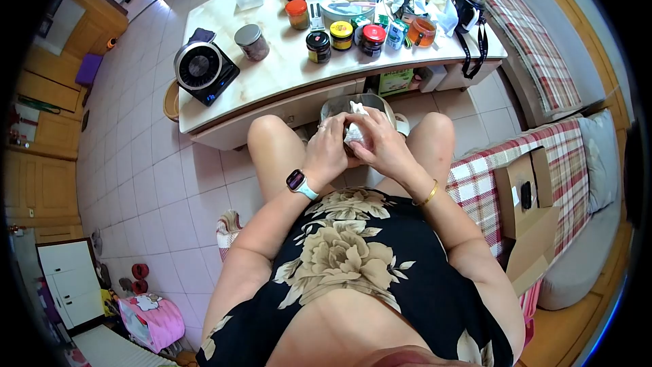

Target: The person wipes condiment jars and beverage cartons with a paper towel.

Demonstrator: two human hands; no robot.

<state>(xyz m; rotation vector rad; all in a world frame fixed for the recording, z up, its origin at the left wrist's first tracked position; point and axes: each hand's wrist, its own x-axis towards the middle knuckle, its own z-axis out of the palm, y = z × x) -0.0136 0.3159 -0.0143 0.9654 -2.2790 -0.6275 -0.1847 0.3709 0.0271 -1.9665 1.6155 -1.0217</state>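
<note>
Between my knees, my left hand [329, 148] and my right hand [387, 144] meet around a crumpled white tissue [356, 134]. The fingers of both hands are closed on it, and its top end sticks up between them. Whether something is wrapped inside it is hidden by my fingers. Just beyond and below my hands is a clear bin [333, 104], partly covered by them. A watch with a light band is on my left wrist and a gold bangle on my right.
On the table [224, 105] ahead stand several jars, such as a red-lidded jar [373, 40], a kitchen scale [204, 71], a bowl [346, 1], a glass cup of tea [422, 31] and a kettle [470, 8]. An open cardboard box [508, 190] lies on the plaid seat at right.
</note>
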